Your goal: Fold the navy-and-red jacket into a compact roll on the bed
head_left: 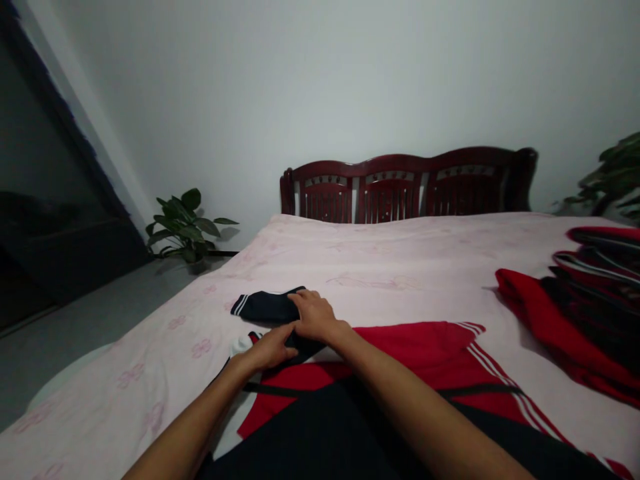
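Reaches forward with bare left arm point(200, 413) and right arm point(410, 400), holds left hand point(273, 349) and right hand point(316, 316) close together, palm-down, bends fingers point(299, 301) loosely, sets right hand slightly farther forward.

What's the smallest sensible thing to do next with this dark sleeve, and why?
I'd probably slide the left hand to the white-striped cuff and smooth the dark sleeve outward. Both hands are bunched near its inner end, the right hand on the fabric, while the cuff has no hand on it.
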Available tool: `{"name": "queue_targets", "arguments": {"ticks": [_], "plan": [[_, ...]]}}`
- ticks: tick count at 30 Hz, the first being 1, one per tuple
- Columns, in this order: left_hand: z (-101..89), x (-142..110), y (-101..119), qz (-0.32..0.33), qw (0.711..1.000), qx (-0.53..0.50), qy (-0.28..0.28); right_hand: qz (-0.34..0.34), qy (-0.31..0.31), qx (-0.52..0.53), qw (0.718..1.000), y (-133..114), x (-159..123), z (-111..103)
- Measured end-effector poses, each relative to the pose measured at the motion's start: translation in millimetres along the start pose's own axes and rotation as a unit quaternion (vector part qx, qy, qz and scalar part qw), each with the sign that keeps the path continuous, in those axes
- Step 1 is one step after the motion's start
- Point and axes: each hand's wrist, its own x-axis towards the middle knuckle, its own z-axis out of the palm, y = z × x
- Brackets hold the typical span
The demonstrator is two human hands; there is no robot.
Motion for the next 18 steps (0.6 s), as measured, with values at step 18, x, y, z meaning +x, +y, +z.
{"name": "queue_targets", "arguments": {"ticks": [18], "plan": [[-39.8, -31, -14, -0.002, 0.918, -0.302, -0.257, 0.436, 0.282, 0.333, 0.787, 137, -141, -74]]}}
